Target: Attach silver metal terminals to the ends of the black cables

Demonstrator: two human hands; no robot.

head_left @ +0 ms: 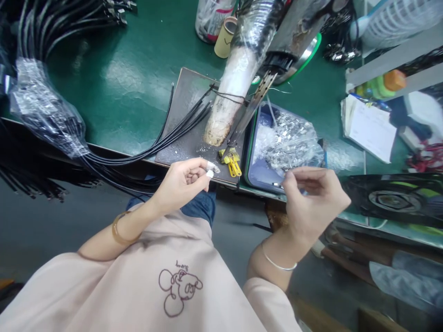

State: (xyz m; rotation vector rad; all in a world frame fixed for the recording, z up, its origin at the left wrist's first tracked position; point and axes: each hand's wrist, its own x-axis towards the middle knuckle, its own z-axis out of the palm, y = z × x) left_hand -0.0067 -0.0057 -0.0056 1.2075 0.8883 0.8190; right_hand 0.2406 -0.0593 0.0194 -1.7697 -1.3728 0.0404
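Note:
My left hand [187, 180] hovers at the front edge of the bench, fingers curled, pinching a small metal piece [215, 168] at its fingertips. My right hand [311, 196] is raised beside a blue tray [249, 157] and pinches a tiny metal clip [277, 185] between thumb and forefinger. The tray holds a clear bag of shiny metal clips [290, 140]. Several black cords [166, 138] lie across a dark metal plate [187, 115], running left off the bench. A yellow-tipped tool head [232, 161] hangs over the plate from a wrapped machine arm [238, 78].
A large bundle of black cords in plastic wrap [44, 110] hangs at the left. A tape roll [225, 37] and a bagged container [211, 18] stand at the back. Papers [370, 127], bottles [380, 83] and a black fan [394, 198] crowd the right side.

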